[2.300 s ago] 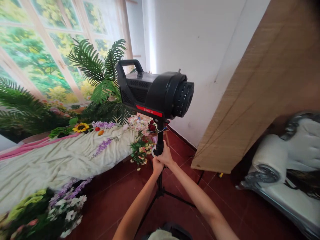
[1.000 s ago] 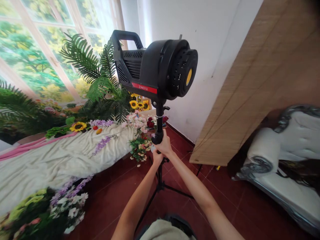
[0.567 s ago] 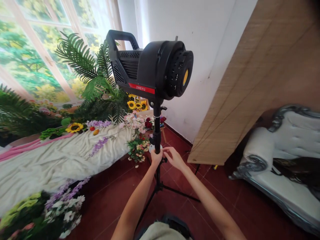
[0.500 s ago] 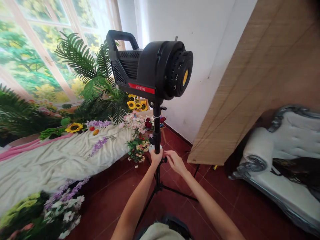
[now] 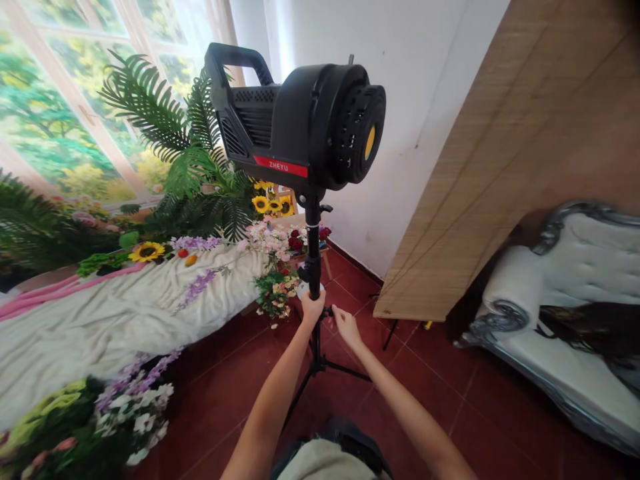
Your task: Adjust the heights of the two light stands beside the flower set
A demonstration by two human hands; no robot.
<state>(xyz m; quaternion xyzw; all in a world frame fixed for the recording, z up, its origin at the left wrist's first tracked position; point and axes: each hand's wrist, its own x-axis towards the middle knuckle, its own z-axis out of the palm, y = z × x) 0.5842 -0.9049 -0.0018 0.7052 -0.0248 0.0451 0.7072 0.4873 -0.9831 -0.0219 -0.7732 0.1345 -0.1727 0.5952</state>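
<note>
A black studio light (image 5: 290,127) with a top handle and a red label sits on a black light stand (image 5: 313,250) in front of me. My left hand (image 5: 313,308) is wrapped around the stand's pole, below a clamp collar. Just to the right, my right hand (image 5: 346,328) has its fingers closed at a small black knob (image 5: 327,311) that sticks out from the pole. The fingertips cover part of that knob. Below, the stand's legs spread over the floor, and the light's yellow round face points right.
On the left is a bed (image 5: 215,320) with cream cloth and scattered flowers. Palm fronds (image 5: 150,120) and a flower bunch (image 5: 135,413) surround it. A hanging bamboo blind (image 5: 440,220) stands right, beside a tufted white sofa (image 5: 575,280). Red tiles (image 5: 210,393) cover the floor.
My right hand has gone from loosely parted fingers beside the pole to a pinch at the knob, slightly lower. My left hand still grips the pole. The view has tilted slightly.
</note>
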